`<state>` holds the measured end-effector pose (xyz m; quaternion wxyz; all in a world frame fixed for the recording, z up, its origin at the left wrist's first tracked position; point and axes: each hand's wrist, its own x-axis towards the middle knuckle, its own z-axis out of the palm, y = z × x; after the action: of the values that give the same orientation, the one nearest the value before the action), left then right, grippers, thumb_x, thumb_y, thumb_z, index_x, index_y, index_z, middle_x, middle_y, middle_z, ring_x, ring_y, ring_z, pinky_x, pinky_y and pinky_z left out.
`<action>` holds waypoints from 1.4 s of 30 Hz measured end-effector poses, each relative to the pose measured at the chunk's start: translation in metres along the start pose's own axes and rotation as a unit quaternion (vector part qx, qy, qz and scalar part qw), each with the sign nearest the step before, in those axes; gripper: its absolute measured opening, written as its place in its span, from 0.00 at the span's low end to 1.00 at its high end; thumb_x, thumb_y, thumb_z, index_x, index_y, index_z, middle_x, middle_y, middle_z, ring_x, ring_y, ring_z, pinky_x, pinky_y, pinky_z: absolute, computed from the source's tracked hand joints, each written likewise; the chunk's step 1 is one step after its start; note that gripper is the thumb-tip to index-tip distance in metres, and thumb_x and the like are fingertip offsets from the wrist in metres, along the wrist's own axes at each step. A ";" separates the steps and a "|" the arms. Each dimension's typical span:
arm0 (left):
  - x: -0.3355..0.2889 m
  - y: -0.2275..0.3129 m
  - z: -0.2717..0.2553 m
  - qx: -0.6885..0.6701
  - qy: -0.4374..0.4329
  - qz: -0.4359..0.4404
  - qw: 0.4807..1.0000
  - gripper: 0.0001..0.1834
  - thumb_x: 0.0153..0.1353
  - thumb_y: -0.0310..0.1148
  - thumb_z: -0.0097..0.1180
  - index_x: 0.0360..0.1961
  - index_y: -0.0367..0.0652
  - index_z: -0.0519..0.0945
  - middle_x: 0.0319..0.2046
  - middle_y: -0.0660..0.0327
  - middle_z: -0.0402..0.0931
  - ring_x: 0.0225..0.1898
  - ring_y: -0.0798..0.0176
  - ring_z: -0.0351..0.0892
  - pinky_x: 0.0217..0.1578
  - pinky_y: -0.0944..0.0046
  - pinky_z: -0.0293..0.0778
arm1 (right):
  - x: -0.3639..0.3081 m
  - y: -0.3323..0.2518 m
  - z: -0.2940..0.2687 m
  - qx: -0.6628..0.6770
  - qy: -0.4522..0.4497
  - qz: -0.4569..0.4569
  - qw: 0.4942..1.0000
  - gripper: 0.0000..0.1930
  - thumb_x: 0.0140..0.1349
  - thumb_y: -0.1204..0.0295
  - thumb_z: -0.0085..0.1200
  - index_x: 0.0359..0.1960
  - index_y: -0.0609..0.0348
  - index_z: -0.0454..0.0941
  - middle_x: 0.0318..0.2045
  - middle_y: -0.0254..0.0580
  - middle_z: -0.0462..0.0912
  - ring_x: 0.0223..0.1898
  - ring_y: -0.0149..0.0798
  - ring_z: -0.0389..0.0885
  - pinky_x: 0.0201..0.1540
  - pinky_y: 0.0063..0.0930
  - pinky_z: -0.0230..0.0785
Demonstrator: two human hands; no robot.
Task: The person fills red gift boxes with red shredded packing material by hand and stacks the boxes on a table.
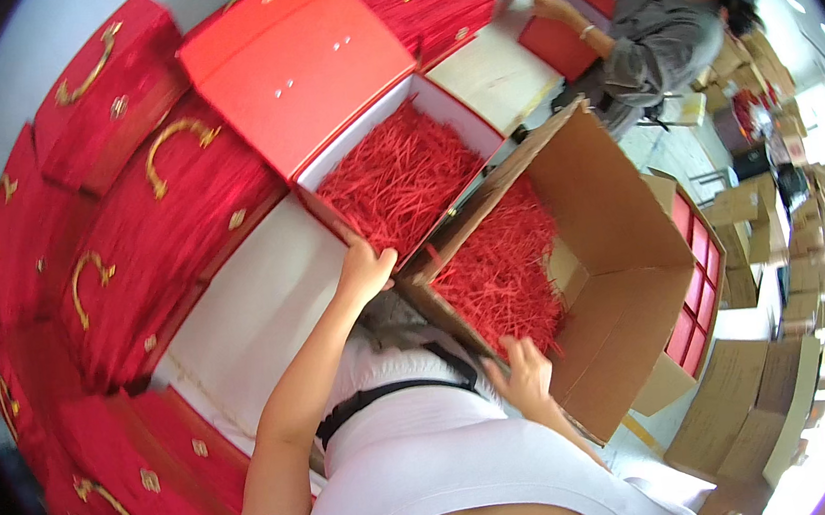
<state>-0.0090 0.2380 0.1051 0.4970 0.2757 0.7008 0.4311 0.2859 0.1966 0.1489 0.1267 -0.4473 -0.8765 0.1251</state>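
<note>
A red gift box [310,190] with a pale lining stands with its lid [302,63] tipped back. Red shredded paper [404,173] fills it. My left hand [366,270] is closed on the box's near corner, thumb along the rim. Beside it on the right is a tall, open cardboard box [618,206], with more red paper shreds [505,273] heaped inside. My right hand [525,374] is at that carton's near edge, fingers curled over it by the shreds. Part of its grip is hidden.
Closed red gift boxes [163,183] with gold handles crowd the left. A pale table [264,283] lies under the open box. At the far right, a person in grey [661,40] handles red boxes. Cartons [749,393] are stacked along the right, and a carton of red boxes [697,288] stands behind mine.
</note>
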 end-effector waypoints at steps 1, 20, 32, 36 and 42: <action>0.008 0.001 0.008 -0.006 0.017 0.019 1.000 0.39 0.50 0.31 0.48 0.56 0.23 0.42 0.23 0.49 0.74 0.18 0.57 0.76 0.19 0.63 0.78 | -0.010 0.002 -0.004 -0.010 -0.006 0.008 1.000 0.18 0.45 0.65 0.60 0.38 0.60 0.72 0.24 0.44 0.70 0.24 0.45 0.73 0.23 0.34 0.67; 0.203 0.106 0.119 -0.051 0.006 -0.024 0.998 0.53 0.55 0.31 0.51 0.61 0.46 0.19 0.58 0.40 0.52 0.30 0.40 0.79 0.27 0.53 0.81 | -0.038 0.019 -0.002 -0.143 0.055 0.075 0.985 0.14 0.44 0.57 0.59 0.20 0.51 0.71 0.20 0.34 0.70 0.24 0.35 0.74 0.21 0.26 0.68; 0.247 0.094 0.147 -0.529 -0.135 0.069 0.835 0.27 0.59 0.35 0.47 0.61 0.53 0.59 0.62 0.53 0.53 0.50 0.41 0.68 0.54 0.37 0.55 | -0.035 0.020 0.001 -0.141 0.042 0.084 0.986 0.16 0.45 0.57 0.60 0.16 0.52 0.69 0.18 0.36 0.70 0.22 0.39 0.74 0.21 0.32 0.67; 0.171 0.089 0.118 -0.562 -0.209 0.049 0.799 0.14 0.62 0.35 0.44 0.49 0.47 0.69 0.48 0.54 0.70 0.48 0.50 0.73 0.47 0.49 0.70 | -0.023 0.011 -0.009 0.021 0.098 0.039 0.994 0.09 0.45 0.65 0.60 0.23 0.55 0.74 0.20 0.39 0.71 0.21 0.43 0.74 0.20 0.34 0.66; 0.033 0.001 -0.010 -0.441 -0.239 0.081 0.861 0.19 0.63 0.39 0.42 0.55 0.47 0.65 0.50 0.59 0.69 0.47 0.60 0.73 0.46 0.61 0.70 | 0.022 -0.034 0.001 0.227 0.055 -0.061 0.970 0.03 0.46 0.80 0.54 0.24 0.63 0.74 0.19 0.42 0.68 0.17 0.36 0.64 0.17 0.28 0.54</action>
<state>-0.0297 0.2618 0.0922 0.6821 0.1776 0.2724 0.6550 0.2478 0.1954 0.1615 0.2810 -0.3583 -0.8424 0.2881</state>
